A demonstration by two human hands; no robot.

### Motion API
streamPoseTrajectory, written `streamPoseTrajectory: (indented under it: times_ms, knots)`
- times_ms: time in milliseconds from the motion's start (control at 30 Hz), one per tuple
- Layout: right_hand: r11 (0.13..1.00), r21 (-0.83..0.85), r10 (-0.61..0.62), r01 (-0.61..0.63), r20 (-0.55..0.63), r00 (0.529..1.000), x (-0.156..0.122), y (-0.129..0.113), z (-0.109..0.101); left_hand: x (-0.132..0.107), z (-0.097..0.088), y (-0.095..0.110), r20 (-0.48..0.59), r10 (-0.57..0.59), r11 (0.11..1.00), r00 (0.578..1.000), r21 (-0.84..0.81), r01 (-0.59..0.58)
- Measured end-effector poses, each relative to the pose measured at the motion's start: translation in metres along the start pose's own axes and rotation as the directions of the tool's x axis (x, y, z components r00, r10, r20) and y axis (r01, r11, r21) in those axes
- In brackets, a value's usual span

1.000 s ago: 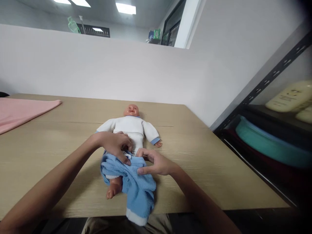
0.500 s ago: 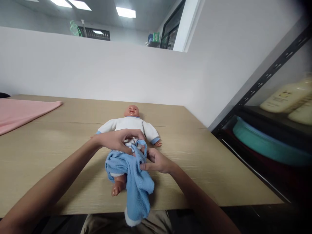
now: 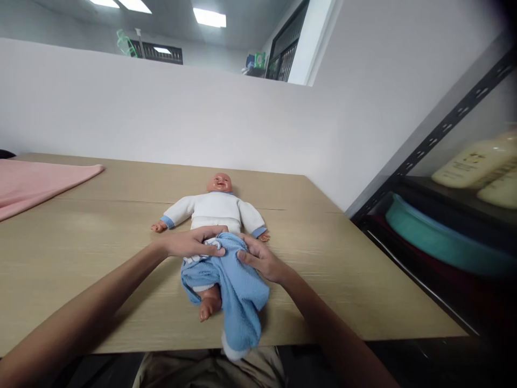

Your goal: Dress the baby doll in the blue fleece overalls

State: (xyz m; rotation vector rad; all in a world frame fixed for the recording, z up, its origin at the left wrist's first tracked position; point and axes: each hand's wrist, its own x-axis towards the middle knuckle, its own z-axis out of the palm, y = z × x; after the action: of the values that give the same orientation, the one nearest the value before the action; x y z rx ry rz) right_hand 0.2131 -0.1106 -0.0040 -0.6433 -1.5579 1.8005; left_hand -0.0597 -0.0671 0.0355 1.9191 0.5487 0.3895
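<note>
A baby doll (image 3: pixel 216 207) in a white top lies on its back in the middle of the wooden table (image 3: pixel 81 242), head away from me. Blue trousers (image 3: pixel 238 291) cover its lower half; one bare foot (image 3: pixel 208 310) sticks out on the left, and one trouser leg hangs past the table's near edge. My left hand (image 3: pixel 189 243) pinches the waistband at the doll's left hip. My right hand (image 3: pixel 258 258) grips the waistband on the other side. Both hands sit at the doll's waist.
A pink cloth (image 3: pixel 36 183) lies at the table's far left. A white partition wall (image 3: pixel 161 108) stands behind the table. At the right, a dark metal shelf rack (image 3: pixel 444 129) holds a teal basin (image 3: pixel 444 242) and cream bottles (image 3: pixel 476 161).
Both hands have pulled the blue trousers up toward the doll's waist. The doll's left arm, hidden by my left hand before, now shows. The hanging trouser leg has shifted right.
</note>
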Motion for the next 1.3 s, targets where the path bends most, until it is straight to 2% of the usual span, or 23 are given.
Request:
streamPoseTrajectory:
  times_ms: [100,200,267,333,400,467,533,600,667,767,833,900,967,1100,1233,1300]
  knots:
    - [0.999,0.031,-0.005,0.011,-0.175,0.985,-0.004,0.000,-0.004,0.001,0.010,-0.006,-0.017,-0.028,1.000,0.999,0.010,0.028]
    - [0.998,0.065,0.019,0.001,-0.304,0.953,-0.008,0.000,-0.008,0.004,0.015,-0.013,0.056,0.020,0.998,0.998,-0.061,-0.017]
    - [0.997,0.061,0.054,-0.040,-0.246,0.968,-0.010,-0.003,-0.011,0.004,0.016,-0.018,0.128,0.020,0.992,0.992,-0.125,-0.004]
    - [0.993,0.012,0.117,-0.116,-0.060,0.991,-0.012,-0.010,-0.014,0.003,0.017,-0.022,0.159,0.003,0.988,0.987,-0.154,0.021]
    - [0.978,-0.106,0.194,-0.179,0.145,0.970,-0.014,-0.018,-0.019,0.002,0.018,-0.023,0.139,0.019,0.987,0.990,-0.161,0.004]
    - [0.945,-0.267,0.257,-0.189,0.251,0.933,-0.017,-0.025,-0.023,0.001,0.020,-0.019,0.086,0.054,0.988,0.995,-0.149,-0.041]
    - [0.914,-0.367,0.281,-0.173,0.265,0.922,-0.019,-0.028,-0.025,0.001,0.021,-0.015,0.039,0.063,0.992,0.997,-0.110,-0.058]
    - [0.920,-0.358,0.259,-0.162,0.242,0.935,-0.020,-0.028,-0.024,0.000,0.021,-0.012,0.019,0.042,0.996,0.999,-0.077,-0.040]
    - [0.950,-0.278,0.199,-0.141,0.192,0.961,-0.021,-0.024,-0.022,0.000,0.021,-0.014,0.025,0.025,0.997,0.999,-0.075,-0.023]
    - [0.986,-0.132,0.113,-0.106,0.042,0.993,-0.020,-0.015,-0.020,-0.001,0.020,-0.022,0.050,0.065,0.987,0.997,-0.148,-0.057]
    - [0.994,-0.049,0.093,-0.095,-0.056,0.994,-0.020,-0.009,-0.018,-0.002,0.020,-0.026,0.102,0.083,0.969,0.991,-0.242,-0.057]
    - [0.994,-0.012,0.103,-0.105,-0.093,0.990,-0.019,-0.005,-0.017,-0.003,0.021,-0.028,0.160,0.065,0.956,0.985,-0.293,-0.015]
    - [0.991,-0.032,0.127,-0.130,-0.067,0.990,-0.018,-0.005,-0.016,-0.003,0.023,-0.028,0.181,0.035,0.957,0.983,-0.291,0.020]
    - [0.971,-0.178,0.167,-0.158,0.041,0.985,-0.017,-0.011,-0.017,-0.002,0.024,-0.029,0.122,0.042,0.955,0.992,-0.296,-0.004]
    - [0.944,-0.278,0.253,-0.176,0.270,0.929,-0.018,-0.016,-0.021,0.000,0.022,-0.030,0.057,0.064,0.940,0.996,-0.338,-0.041]
    - [0.945,-0.268,0.265,-0.186,0.298,0.917,-0.018,-0.015,-0.021,0.000,0.022,-0.029,0.053,0.050,0.929,0.997,-0.368,-0.027]
